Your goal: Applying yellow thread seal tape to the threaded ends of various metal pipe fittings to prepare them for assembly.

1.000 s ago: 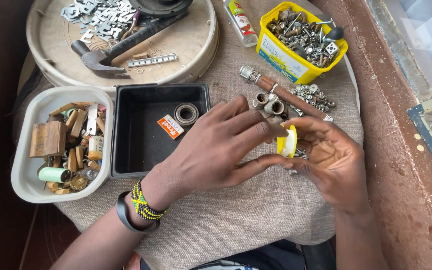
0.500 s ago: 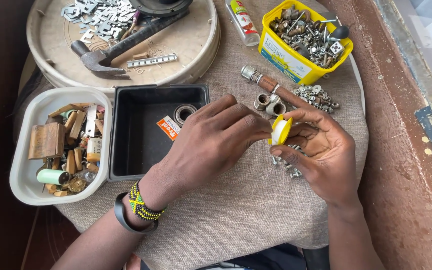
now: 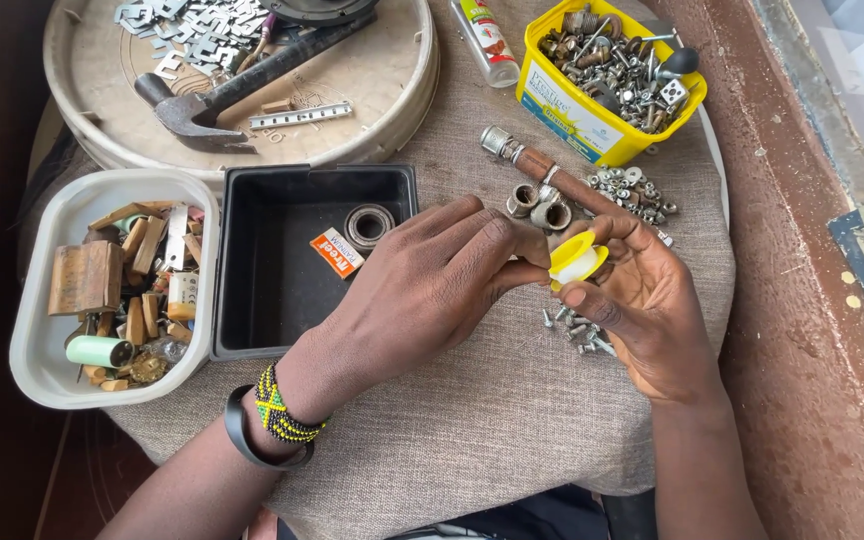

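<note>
A: What's in hand here?

B: A small yellow spool of white tape (image 3: 578,260), held up over the cloth-covered table (image 3: 472,420), right of centre. The right hand (image 3: 642,310) pinches it between thumb and fingers; the left hand (image 3: 422,290) is closed over something small pressed against the spool. I can't tell what.

A: So which step is this?

B: Looks like tape being worked off the spool onto a small part. I'd judge the next move calls for a steady grip and a firm pull.

A: And around it?

B: Short metal fittings (image 3: 540,208) just beyond, loose screws (image 3: 577,330) beneath the hands, a black tray (image 3: 252,250) to the left, and a yellow tub of hardware (image 3: 607,85) at the far right.
</note>
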